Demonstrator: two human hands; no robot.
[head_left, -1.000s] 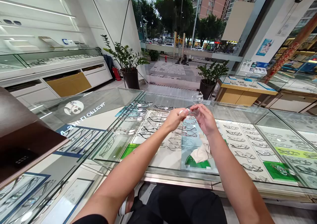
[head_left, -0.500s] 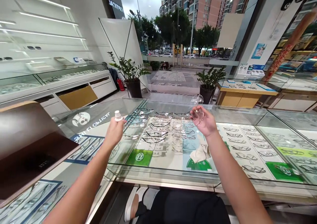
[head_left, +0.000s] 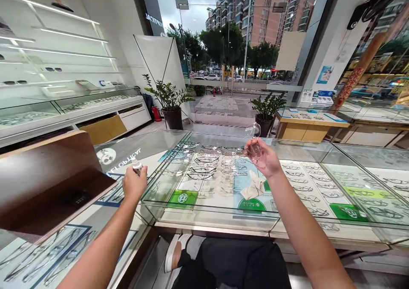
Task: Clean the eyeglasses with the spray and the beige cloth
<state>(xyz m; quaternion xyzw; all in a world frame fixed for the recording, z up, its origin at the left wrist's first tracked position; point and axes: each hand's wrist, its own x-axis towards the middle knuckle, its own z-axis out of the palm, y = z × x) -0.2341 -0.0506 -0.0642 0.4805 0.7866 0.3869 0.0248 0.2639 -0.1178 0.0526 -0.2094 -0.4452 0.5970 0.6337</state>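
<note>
My left hand [head_left: 134,182] is wrapped round a small white spray bottle [head_left: 137,166], its top pointing up above the left part of the glass counter. In my right hand [head_left: 264,156] is a pair of clear-rimmed eyeglasses [head_left: 254,131], pinched by one side. One lens stands up above the fingers and the other lies in front of the palm. Below and left of the right wrist, a crumpled beige cloth [head_left: 253,187] rests on the glass over a green half-round sign [head_left: 252,205].
The glass display counter [head_left: 220,221] holds rows of eyeglasses [head_left: 203,169] and green cards [head_left: 182,198]. At left stands a dark brown panel [head_left: 57,182], close to my left forearm. Potted plants [head_left: 172,99] and glass doors lie beyond.
My left hand has moved left and down with the spray bottle, towards the brown panel. The right hand still holds the eyeglasses in nearly the same place. The view has tilted slightly.
</note>
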